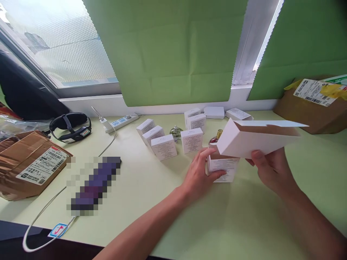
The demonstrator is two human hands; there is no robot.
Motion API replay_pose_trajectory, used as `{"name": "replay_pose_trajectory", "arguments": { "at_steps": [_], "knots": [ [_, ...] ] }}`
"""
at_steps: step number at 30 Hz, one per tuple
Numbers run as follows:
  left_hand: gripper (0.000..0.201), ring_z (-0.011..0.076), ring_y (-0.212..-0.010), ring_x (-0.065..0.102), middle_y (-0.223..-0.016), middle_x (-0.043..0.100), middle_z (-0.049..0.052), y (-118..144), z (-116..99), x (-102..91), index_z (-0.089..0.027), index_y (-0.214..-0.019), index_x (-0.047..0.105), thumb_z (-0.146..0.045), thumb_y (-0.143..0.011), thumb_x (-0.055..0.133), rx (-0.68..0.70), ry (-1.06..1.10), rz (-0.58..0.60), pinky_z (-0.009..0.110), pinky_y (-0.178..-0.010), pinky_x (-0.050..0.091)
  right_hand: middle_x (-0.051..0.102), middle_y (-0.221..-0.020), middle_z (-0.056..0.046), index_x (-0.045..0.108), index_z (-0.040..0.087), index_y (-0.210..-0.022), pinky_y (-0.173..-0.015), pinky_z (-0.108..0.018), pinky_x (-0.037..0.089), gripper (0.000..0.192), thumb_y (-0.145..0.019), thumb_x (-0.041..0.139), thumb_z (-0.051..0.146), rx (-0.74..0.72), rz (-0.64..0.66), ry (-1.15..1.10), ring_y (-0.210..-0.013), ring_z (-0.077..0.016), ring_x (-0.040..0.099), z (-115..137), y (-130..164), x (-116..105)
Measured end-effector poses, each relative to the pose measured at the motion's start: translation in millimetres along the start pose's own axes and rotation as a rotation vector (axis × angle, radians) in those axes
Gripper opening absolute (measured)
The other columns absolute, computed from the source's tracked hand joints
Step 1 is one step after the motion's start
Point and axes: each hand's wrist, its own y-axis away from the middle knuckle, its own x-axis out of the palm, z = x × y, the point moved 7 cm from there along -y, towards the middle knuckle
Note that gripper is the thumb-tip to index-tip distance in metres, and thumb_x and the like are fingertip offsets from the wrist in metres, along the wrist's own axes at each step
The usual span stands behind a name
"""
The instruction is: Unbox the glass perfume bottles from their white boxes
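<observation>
My left hand (pixel 199 173) is closed around a small white printed box (pixel 223 169) on the table, thumb on its front and fingers at its back left edge. The box's top looks open, and its inside is mostly hidden. My right hand (pixel 273 171) grips a larger white carton (pixel 260 142), held tilted above the small box, with a flap sticking out to the right. Just behind my left hand stands a reddish bottle with a gold cap (pixel 219 133), partly covered. A round greenish glass bottle (pixel 176 133) stands among several white printed boxes (pixel 164 147).
At the left are a brown parcel (pixel 35 166), a black head strap (pixel 71 126), a power strip (pixel 121 122) and a pixelated phone (pixel 96 186) on a white cable. White boxes (pixel 214 112) lie near the window sill. Another brown parcel (pixel 311 108) sits back right.
</observation>
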Motion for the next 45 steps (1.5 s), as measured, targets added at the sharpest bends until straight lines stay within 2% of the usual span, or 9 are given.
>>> {"name": "replay_pose_trajectory", "arguments": {
  "at_steps": [5, 11, 13, 18, 23, 30, 35, 40, 45],
  "knots": [
    [0.060, 0.0221, -0.107, 0.059, -0.129, 0.059, 0.006, -2.1, 7.0, -9.1, -0.033, -0.136, 0.040, -0.035, -0.087, 0.074, -0.030, -0.011, -0.038, 0.039, -0.091, 0.050, 0.054, -0.069, 0.003, 0.059, 0.029, -0.094, -0.069, -0.035, 0.057, 0.020, -0.086, 0.073, 0.042, 0.070, 0.034, 0.108, -0.088, -0.0248, 0.067, -1.9, 1.1, -6.4],
    [0.057, 0.0213, -0.106, 0.059, -0.128, 0.061, 0.007, -6.3, 5.2, -12.8, -0.033, -0.139, 0.040, -0.037, -0.090, 0.070, -0.023, 0.023, -0.019, 0.041, -0.092, 0.050, 0.074, -0.094, 0.000, 0.066, 0.032, -0.103, -0.070, -0.034, 0.058, 0.022, -0.085, 0.075, 0.041, 0.034, 0.076, 0.191, -0.089, -0.0233, 0.071, -3.4, -1.3, -9.9],
    [0.059, 0.0215, -0.107, 0.059, -0.132, 0.060, 0.007, -7.5, 5.6, -12.9, -0.034, -0.140, 0.041, -0.034, -0.090, 0.071, -0.030, 0.038, -0.019, 0.043, -0.095, 0.050, 0.075, -0.091, -0.001, 0.069, 0.031, -0.098, -0.064, -0.033, 0.057, 0.018, -0.086, 0.072, 0.045, 0.029, 0.096, 0.263, -0.082, -0.0224, 0.071, 0.6, -1.3, -6.5],
    [0.063, 0.0238, -0.113, 0.061, -0.133, 0.061, 0.007, -7.4, 5.5, -11.1, -0.035, -0.141, 0.042, -0.032, -0.088, 0.074, -0.021, 0.092, -0.015, 0.047, -0.098, 0.050, 0.068, -0.073, -0.001, 0.064, 0.026, -0.077, -0.040, -0.028, 0.041, 0.033, -0.081, 0.071, 0.058, 0.113, 0.003, 0.437, -0.061, -0.0188, 0.061, 5.6, 0.6, -4.1],
    [0.058, 0.0237, -0.111, 0.063, -0.127, 0.064, 0.007, -6.4, 5.8, -11.1, -0.032, -0.138, 0.045, -0.035, -0.088, 0.074, -0.034, 0.160, -0.025, 0.047, -0.097, 0.052, 0.063, -0.072, 0.000, 0.057, 0.025, -0.071, -0.046, -0.029, 0.042, 0.035, -0.084, 0.069, 0.055, 0.082, -0.015, 0.452, -0.059, -0.0159, 0.055, 7.4, 2.4, 4.6],
    [0.041, 0.0214, -0.107, 0.062, -0.125, 0.062, 0.009, -8.1, -0.1, -13.4, -0.028, -0.135, 0.048, -0.035, -0.097, 0.061, 0.005, 0.213, -0.030, 0.044, -0.095, 0.052, 0.060, -0.077, -0.001, 0.064, 0.026, -0.079, -0.043, -0.028, 0.036, 0.030, -0.091, 0.060, 0.053, -0.008, 0.033, 0.470, -0.059, -0.0156, 0.050, 15.2, 0.2, 12.6],
    [0.038, 0.0209, -0.105, 0.061, -0.124, 0.062, 0.009, -9.1, -0.9, -12.9, -0.026, -0.135, 0.047, -0.034, -0.099, 0.057, 0.018, 0.220, 0.003, 0.043, -0.093, 0.052, 0.060, -0.084, -0.003, 0.060, 0.028, -0.082, -0.057, -0.032, 0.048, 0.032, -0.101, 0.044, 0.047, -0.012, 0.179, 0.310, -0.072, -0.0189, 0.057, 15.7, -1.6, 15.1],
    [0.036, 0.0208, -0.105, 0.063, -0.124, 0.063, 0.010, -9.7, -3.4, -13.4, -0.026, -0.133, 0.047, -0.033, -0.099, 0.056, 0.028, 0.229, 0.013, 0.044, -0.094, 0.052, 0.058, -0.081, 0.001, 0.065, 0.033, -0.098, -0.068, -0.032, 0.053, 0.018, -0.097, 0.056, 0.048, 0.091, 0.125, 0.186, -0.075, -0.0180, 0.059, 9.4, 0.0, 10.0],
    [0.036, 0.0230, -0.113, 0.063, -0.129, 0.062, 0.011, -9.9, -5.1, -12.2, -0.026, -0.134, 0.045, -0.032, -0.100, 0.055, 0.021, 0.255, 0.038, 0.044, -0.096, 0.053, 0.068, -0.102, 0.002, 0.068, 0.041, -0.117, -0.074, -0.029, 0.057, 0.027, -0.090, 0.068, 0.046, 0.198, 0.081, -0.012, -0.085, -0.0165, 0.062, -1.2, 1.9, 11.9]
  ]
}}
